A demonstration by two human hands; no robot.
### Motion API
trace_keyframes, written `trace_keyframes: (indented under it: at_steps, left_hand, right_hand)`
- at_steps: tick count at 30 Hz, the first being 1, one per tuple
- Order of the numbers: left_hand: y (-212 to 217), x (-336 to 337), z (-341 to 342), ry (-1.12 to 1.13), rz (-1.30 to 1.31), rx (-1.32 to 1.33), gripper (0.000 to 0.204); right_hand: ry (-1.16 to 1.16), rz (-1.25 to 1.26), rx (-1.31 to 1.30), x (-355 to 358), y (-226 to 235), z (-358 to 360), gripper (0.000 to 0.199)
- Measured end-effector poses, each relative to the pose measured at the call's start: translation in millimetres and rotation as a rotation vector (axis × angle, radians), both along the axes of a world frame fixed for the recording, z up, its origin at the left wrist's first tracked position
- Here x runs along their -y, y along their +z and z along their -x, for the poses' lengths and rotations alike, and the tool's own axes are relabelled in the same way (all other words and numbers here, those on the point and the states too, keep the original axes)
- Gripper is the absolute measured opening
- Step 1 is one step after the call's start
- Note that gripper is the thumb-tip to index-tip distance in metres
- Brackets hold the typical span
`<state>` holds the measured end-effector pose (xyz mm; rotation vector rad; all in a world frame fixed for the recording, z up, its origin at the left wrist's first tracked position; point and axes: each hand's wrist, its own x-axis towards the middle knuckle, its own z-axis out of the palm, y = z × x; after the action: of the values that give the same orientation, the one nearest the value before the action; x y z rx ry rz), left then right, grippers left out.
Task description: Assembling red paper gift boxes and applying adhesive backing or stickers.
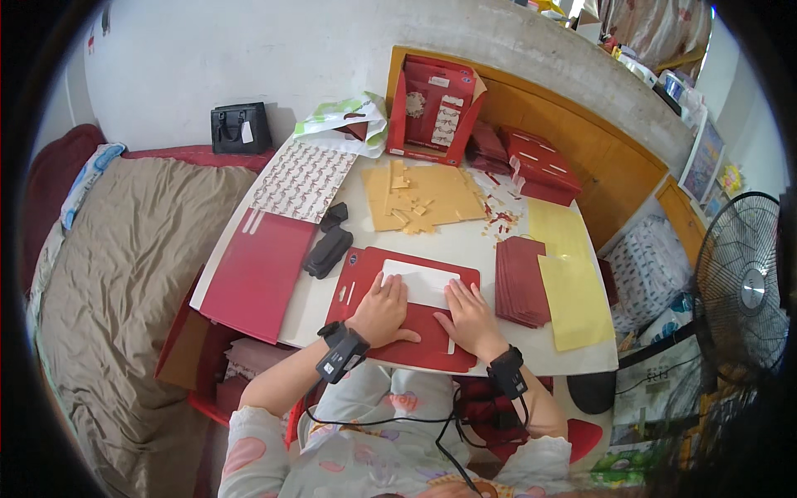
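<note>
The left hand (383, 315) and right hand (473, 322) lie palm down, fingers extended, gripping nothing, on a flat red card sheet (374, 264) with a white rectangular panel (419, 280), near the white surface's (573, 363) front edge; a stack of dark red paper sleeves (520, 282) lies right of it

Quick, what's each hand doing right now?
Left hand: open, fingers flat on the white panel.
Right hand: open, fingers at the white panel's right edge.
</note>
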<state>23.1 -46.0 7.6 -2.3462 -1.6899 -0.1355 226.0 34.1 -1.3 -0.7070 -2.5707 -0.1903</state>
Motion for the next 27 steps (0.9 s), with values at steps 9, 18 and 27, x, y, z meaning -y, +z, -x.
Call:
trace_keyframes:
  at_steps: [9,18,27]
  left_hand:
    - [27,-12,-3,0.102,0.069,0.0,0.116]
    - [6,-3,-5,-0.081,-0.004,0.231,0.102]
    - [-9,16,-13,-0.099,-0.02,0.19,0.076]
  right_hand:
    - [0.143,-0.097,-0.06,-28,7,20,0.017]
    - [0.098,-0.174,-0.098,-5,7,33,0.007]
    - [0.183,-0.063,0.118,15,3,9,0.039]
